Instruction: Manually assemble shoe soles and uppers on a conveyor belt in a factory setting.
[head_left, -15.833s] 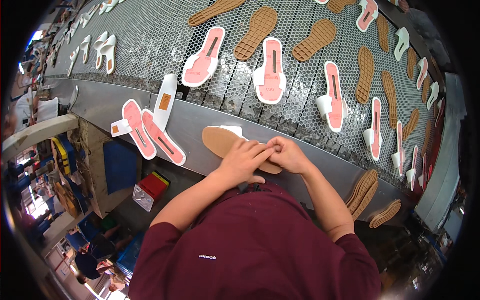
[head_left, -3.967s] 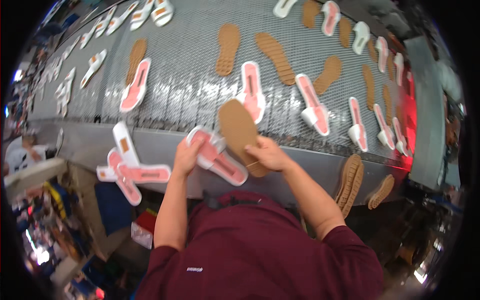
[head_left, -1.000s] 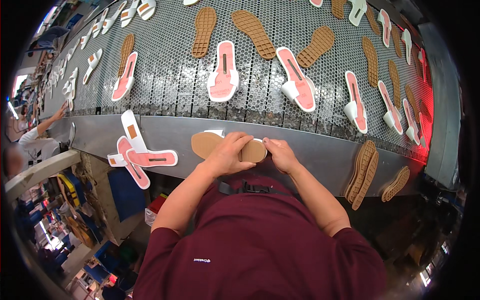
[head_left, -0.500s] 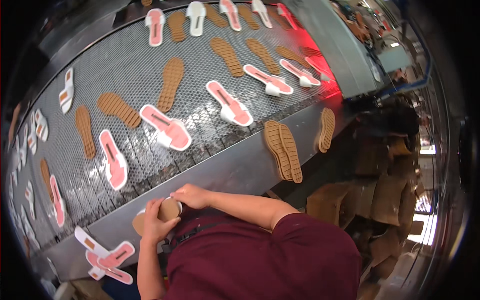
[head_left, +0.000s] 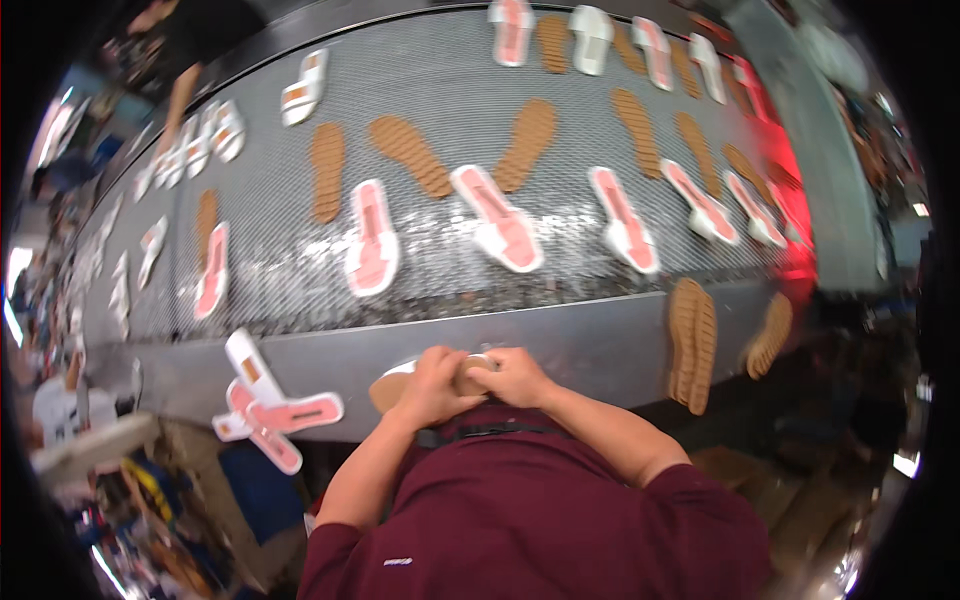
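Against my waist I hold a sandal (head_left: pixel 391 388) with a tan underside and white edges. My left hand (head_left: pixel 436 388) is closed over its middle. My right hand (head_left: pixel 517 379) pinches its other end, and the fingers partly hide it. On the steel ledge to the left lies a crossed pile of white and pink sandal parts (head_left: pixel 285 412). To the right, stacked tan soles (head_left: pixel 692 345) rest on the ledge, with another tan sole (head_left: pixel 769 337) beside them.
Across the ledge runs a mesh conveyor (head_left: pixel 280 230) carrying rows of tan soles (head_left: pixel 328 172) and pink-lined white sandals (head_left: pixel 372 240). Red light glows at a machine housing (head_left: pixel 845 200) on the right. Another person's arm (head_left: pixel 180 105) reaches in at the far left.
My view has swung left, so the conveyor and ledge appear further right. Both hands still grip the sandal, and the right hand has shifted along its end.
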